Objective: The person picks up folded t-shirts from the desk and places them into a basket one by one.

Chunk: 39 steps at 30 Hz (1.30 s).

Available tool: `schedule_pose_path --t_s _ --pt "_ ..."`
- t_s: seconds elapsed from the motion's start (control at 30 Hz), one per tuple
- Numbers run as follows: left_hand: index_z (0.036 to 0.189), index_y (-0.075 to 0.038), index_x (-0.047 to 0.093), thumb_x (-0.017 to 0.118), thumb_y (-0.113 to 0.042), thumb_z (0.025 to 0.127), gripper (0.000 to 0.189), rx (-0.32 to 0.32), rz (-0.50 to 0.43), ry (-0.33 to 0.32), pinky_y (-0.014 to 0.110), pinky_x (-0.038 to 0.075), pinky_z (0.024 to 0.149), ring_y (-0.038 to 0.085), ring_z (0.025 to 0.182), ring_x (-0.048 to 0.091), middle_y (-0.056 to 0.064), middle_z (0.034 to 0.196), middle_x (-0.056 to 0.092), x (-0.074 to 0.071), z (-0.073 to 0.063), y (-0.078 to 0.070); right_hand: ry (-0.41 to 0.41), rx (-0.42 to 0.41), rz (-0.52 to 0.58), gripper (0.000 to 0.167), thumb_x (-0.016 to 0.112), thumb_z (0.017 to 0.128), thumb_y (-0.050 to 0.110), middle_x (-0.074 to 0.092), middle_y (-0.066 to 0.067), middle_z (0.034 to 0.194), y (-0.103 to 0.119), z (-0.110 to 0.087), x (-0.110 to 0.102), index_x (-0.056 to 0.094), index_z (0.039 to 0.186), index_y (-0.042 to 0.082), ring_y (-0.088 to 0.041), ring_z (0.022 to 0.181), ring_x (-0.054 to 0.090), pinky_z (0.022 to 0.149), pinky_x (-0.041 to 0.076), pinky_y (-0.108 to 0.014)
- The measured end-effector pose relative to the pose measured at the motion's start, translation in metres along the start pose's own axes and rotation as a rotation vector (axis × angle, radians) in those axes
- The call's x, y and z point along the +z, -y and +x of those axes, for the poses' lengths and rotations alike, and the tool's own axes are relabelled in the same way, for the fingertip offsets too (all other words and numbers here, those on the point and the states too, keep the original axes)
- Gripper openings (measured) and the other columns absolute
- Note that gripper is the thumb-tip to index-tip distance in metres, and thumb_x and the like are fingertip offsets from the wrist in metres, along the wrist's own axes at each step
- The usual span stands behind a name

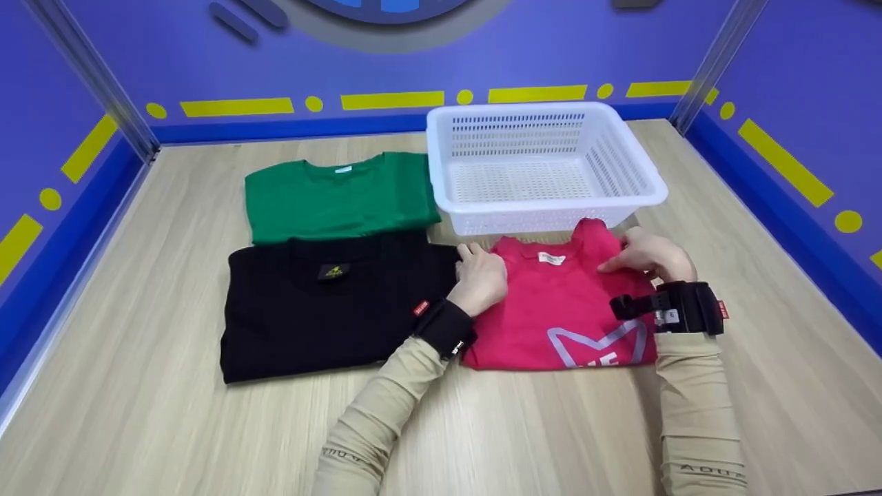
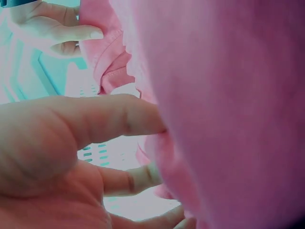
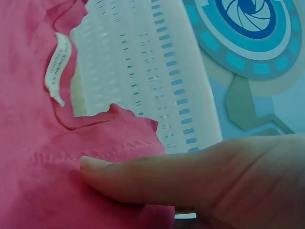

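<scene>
A folded pink T-shirt [image 1: 530, 303] with a white neck label [image 1: 551, 258] and a pale star outline lies at the right, its collar toward the basket. My left hand [image 1: 481, 279] pinches its left shoulder edge; the left wrist view has the thumb and fingers [image 2: 131, 179] at the cloth. With the thumb [image 3: 124, 179] on top and the other fingers hidden beneath, my right hand [image 1: 651, 253] grips the right shoulder, where the fabric bunches up. A folded black T-shirt [image 1: 331, 317] lies just left of my left hand.
A white perforated basket [image 1: 551, 207] stands behind the pink T-shirt. To its left lies a folded green T-shirt [image 1: 337, 200], behind the black one. Blue panels [image 1: 275, 62] with yellow marks wall in the wooden table [image 1: 172, 310] at the back and sides.
</scene>
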State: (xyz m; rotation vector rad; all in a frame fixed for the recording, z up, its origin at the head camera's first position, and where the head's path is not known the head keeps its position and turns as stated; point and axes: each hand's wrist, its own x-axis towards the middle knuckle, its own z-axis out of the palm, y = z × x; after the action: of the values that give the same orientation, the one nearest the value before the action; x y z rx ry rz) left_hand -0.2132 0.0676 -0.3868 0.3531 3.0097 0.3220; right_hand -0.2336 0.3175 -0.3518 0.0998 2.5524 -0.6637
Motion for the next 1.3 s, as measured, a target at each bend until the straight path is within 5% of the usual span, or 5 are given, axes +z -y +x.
schedule_pose_path --t_s 0.2,0.37,0.5,0.87,1.3 --pt "0.088 -0.006 0.067 0.062 -0.012 0.081 0.01 0.002 -0.104 0.04 0.048 0.042 0.09 0.035 0.111 0.05 0.012 0.104 0.068 0.0 0.004 0.002 0.022 -0.017 0.069 0.044 0.068 0.086 0.031 0.051 -0.002 0.081 -0.002 -0.008 -0.004 0.051 0.11 -0.001 -0.015 0.075 0.052 0.063 0.044 -0.025" --pt "0.12 -0.002 0.049 0.076 -0.022 0.074 0.057 -0.079 -0.238 0.092 0.048 0.041 0.098 0.033 0.115 0.055 0.012 0.115 0.065 -0.005 0.008 0.006 0.039 -0.05 0.121 0.053 0.068 0.086 0.032 0.056 -0.001 0.09 -0.008 -0.015 -0.009 0.049 0.123 -0.001 -0.014 0.082 0.055 0.07 0.047 -0.026" --pt "0.11 -0.001 0.057 0.083 -0.029 0.07 0.055 -0.112 -0.32 0.157 0.04 0.049 0.091 0.025 0.103 0.062 0.01 0.108 0.066 -0.015 0.011 0.014 0.044 -0.072 0.149 0.063 0.067 0.087 0.036 0.059 -0.005 0.104 -0.013 -0.024 -0.016 0.044 0.132 0.0 -0.012 0.089 0.058 0.077 0.05 -0.027" --pt "0.106 -0.003 0.062 0.08 -0.019 0.07 0.044 0.014 -0.598 0.264 0.025 0.045 0.076 0.015 0.086 0.051 0.007 0.102 0.062 -0.049 0.009 0.034 -0.076 -0.174 0.281 0.052 0.069 0.086 0.035 0.065 0.015 0.087 -0.019 -0.057 -0.033 0.053 0.124 0.005 -0.004 0.082 0.063 0.076 0.052 -0.023" --pt "0.095 -0.002 0.067 0.086 -0.015 0.065 0.038 0.034 -1.172 -0.122 0.021 0.047 0.063 0.014 0.071 0.056 0.002 0.077 0.06 -0.08 0.001 0.052 -0.422 -0.305 0.619 0.02 0.07 0.086 0.013 0.071 0.015 0.077 -0.013 -0.075 -0.038 0.07 0.097 0.029 -0.003 0.072 0.066 0.069 0.053 -0.016"
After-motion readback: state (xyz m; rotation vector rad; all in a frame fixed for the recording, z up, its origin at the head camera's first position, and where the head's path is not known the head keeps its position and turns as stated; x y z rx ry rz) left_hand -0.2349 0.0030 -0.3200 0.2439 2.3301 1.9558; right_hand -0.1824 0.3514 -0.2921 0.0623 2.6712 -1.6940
